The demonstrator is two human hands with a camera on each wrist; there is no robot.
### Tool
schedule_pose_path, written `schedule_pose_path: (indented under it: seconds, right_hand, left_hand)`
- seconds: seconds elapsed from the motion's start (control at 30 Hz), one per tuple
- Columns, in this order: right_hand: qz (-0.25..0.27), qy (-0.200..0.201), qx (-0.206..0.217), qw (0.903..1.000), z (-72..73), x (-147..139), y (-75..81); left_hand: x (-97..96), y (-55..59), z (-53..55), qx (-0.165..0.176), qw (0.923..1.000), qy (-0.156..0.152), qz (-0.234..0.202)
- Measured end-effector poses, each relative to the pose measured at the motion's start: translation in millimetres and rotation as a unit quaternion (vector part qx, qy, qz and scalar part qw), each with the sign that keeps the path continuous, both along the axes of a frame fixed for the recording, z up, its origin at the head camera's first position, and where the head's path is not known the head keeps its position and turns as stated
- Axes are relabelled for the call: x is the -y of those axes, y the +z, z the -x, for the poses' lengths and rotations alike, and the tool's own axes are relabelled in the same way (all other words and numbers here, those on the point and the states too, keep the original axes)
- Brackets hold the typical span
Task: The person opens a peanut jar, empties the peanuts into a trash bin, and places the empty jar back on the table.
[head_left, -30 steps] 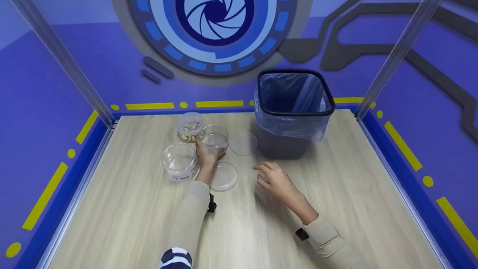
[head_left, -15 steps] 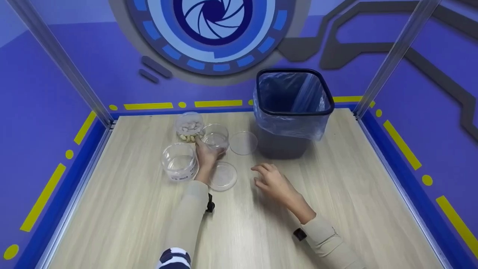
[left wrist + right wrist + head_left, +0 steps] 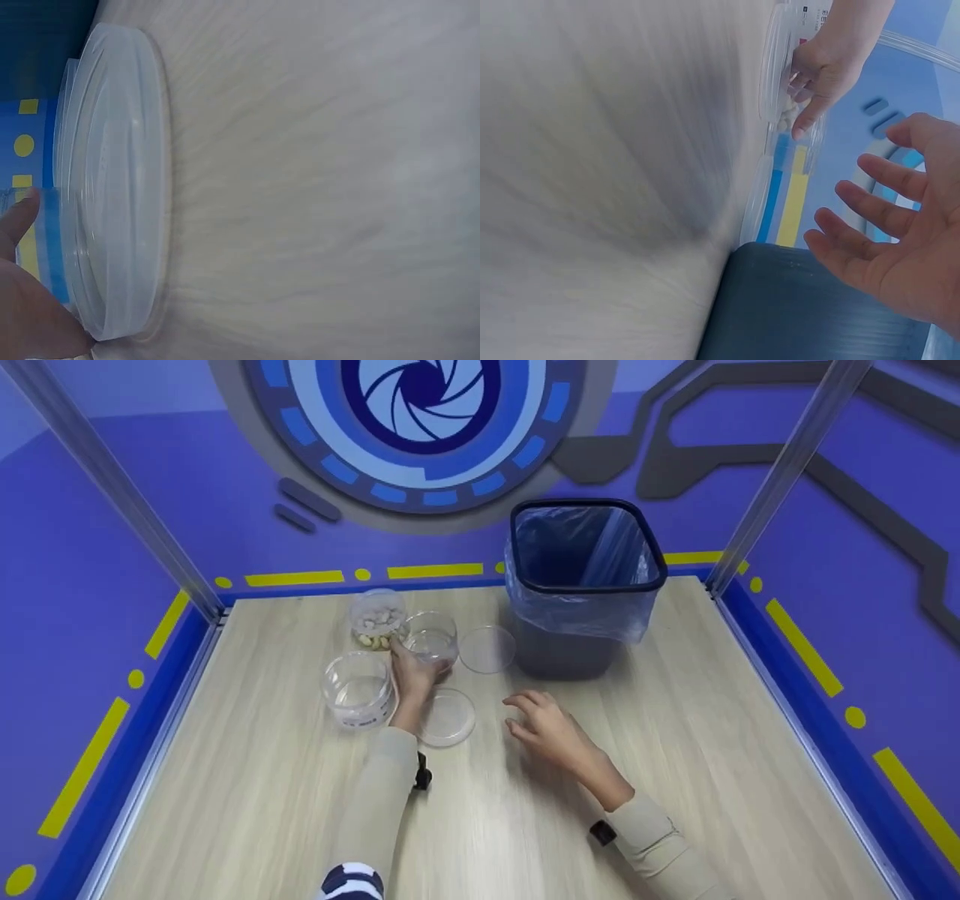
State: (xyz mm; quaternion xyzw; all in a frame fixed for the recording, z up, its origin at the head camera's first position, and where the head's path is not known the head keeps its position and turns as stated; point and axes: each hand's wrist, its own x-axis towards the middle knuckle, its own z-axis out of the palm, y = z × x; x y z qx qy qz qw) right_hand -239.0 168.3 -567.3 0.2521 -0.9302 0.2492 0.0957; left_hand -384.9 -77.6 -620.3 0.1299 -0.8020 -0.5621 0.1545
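Observation:
My left hand grips a clear round tub, fingers on its left side and thumb on its right. The tub's bottom and walls show through with nothing visible inside. Just left of it sits another clear tub with whitish and yellowish nut-like pieces. A third clear tub, with printing low on its wall, stands left of my wrist. By that wrist lies a round clear lid, partly behind it in the head view. My right hand hovers over the table, fingers loosely spread, holding nothing.
A second flat round lid lies right of the gripped tub. Behind my right hand stands a dark bin lined with a translucent bag. Blue-purple panels wall in the wooden table at the back and sides.

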Motion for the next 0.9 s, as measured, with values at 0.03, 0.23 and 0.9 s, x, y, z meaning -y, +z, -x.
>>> schedule_pose_path:
  seconds: [0.03, 0.23, 0.9]
  right_hand:
    - [-0.002, 0.000, 0.003, 1.0000, 0.0, 0, -0.5]
    - [-0.001, 0.003, 0.005, 1.0000, 2.3, 1, -1.3]
    - [-0.012, 0.034, 0.008, 0.9993, 4.7, 6, -4.3]
  left_hand:
    - [1.2, 0.2, -2.1, 0.000, 1.0000, 0.001, -0.001]
    - [9.6, 15.7, -12.0, 0.021, 0.9991, -0.016, 0.032]
    - [80.0, 111.0, -17.5, -0.015, 0.9874, -0.102, 0.120]
